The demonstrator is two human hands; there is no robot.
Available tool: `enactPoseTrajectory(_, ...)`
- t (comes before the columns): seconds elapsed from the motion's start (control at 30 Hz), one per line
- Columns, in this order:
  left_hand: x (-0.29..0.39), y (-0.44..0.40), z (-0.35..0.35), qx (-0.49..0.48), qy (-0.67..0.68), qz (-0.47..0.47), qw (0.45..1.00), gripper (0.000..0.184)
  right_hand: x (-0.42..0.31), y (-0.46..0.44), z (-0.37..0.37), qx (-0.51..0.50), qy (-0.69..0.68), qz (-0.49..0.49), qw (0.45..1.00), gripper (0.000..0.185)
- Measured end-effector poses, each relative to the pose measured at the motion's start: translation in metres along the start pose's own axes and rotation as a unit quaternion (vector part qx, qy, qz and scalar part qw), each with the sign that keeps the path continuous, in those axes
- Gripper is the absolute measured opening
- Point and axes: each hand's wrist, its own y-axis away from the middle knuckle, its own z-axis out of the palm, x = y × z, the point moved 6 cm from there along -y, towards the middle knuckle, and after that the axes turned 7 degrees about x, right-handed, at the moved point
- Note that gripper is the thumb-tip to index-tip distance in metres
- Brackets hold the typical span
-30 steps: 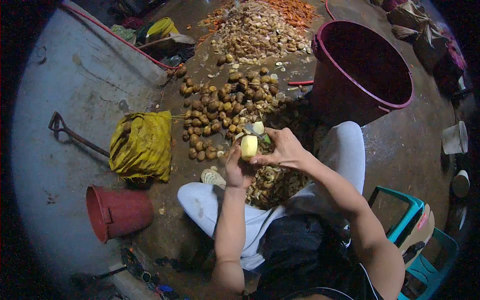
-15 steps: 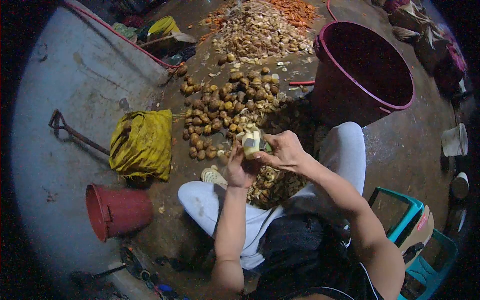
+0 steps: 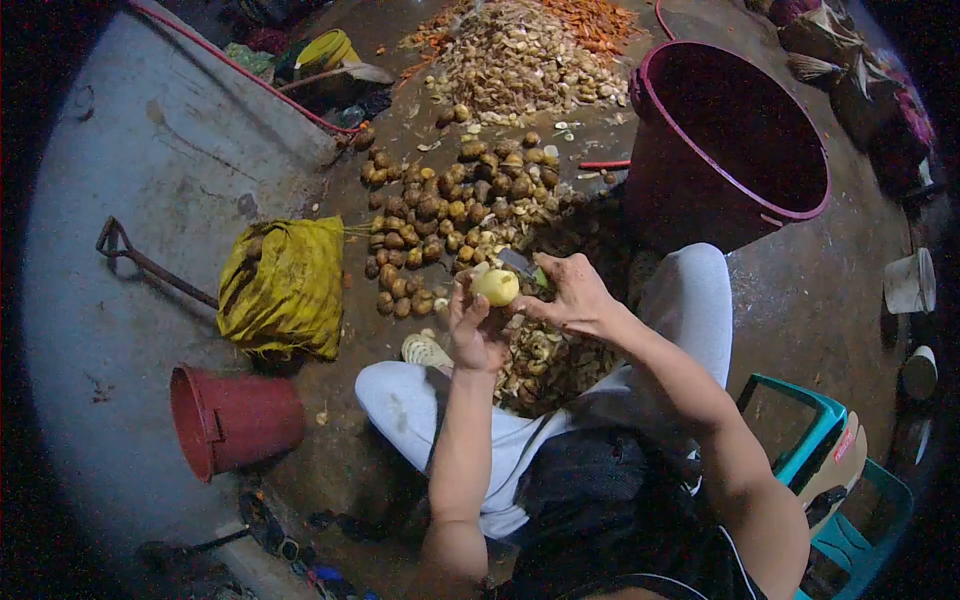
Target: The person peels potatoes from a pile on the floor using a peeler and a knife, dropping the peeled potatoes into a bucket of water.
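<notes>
A peeled, pale yellow potato (image 3: 496,287) rests in the fingers of my left hand (image 3: 478,335), which are wrapped round its left side. My right hand (image 3: 572,296) is closed on a knife (image 3: 518,263) with a grey blade and a green handle, just right of the potato. The blade lies above the potato's upper right edge. Beyond my hands, unpeeled brown potatoes (image 3: 427,208) are spread on the floor. Peelings (image 3: 545,372) lie heaped below my hands, between my legs.
A large maroon tub (image 3: 680,185) stands at upper right. To the left are a yellow sack (image 3: 283,290), a red bucket (image 3: 250,420) and a long-handled tool (image 3: 160,273). Pale peelings (image 3: 520,60) and orange scraps (image 3: 590,25) form a heap at the top. A teal stool (image 3: 825,410) sits at lower right.
The potato has turned, so a rounded end now faces the camera. The knife blade passed over the potato's face and is now up and right of it.
</notes>
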Motion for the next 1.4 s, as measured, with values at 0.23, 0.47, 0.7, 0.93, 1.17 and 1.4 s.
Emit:
enactPoseTrajectory(0.23, -0.002, -0.003, 0.000, -0.025, -0.018, 0.019, 0.999, 0.050, -0.008, 0.000, -0.004, 0.015, 0.018, -0.025, 0.999, 0.071)
enactPoseTrajectory(0.47, -0.003, 0.000, 0.002, -0.051, -0.003, -0.007, 0.999, 0.047, -0.007, 0.007, 0.002, 0.014, 0.047, -0.029, 0.998, 0.064)
enactPoseTrajectory(0.7, -0.001, -0.002, 0.001, -0.022, -0.017, 0.072, 0.997, 0.043, 0.006, 0.008, 0.018, -0.017, -0.105, 0.064, 0.992, 0.059)
enactPoseTrajectory(0.93, 0.015, -0.002, 0.004, 0.014, -0.014, 0.083, 0.996, 0.031, 0.030, 0.005, 0.018, -0.024, -0.209, 0.160, 0.964, 0.067)
enactPoseTrajectory(1.17, 0.012, -0.006, -0.009, -0.010, -0.087, 0.151, 0.985, 0.032, 0.020, 0.002, 0.017, -0.052, -0.286, 0.172, 0.941, 0.058)
enactPoseTrajectory(1.4, 0.016, -0.002, -0.001, -0.037, -0.148, 0.191, 0.970, 0.039, 0.024, 0.003, 0.021, -0.097, -0.321, 0.176, 0.925, 0.053)
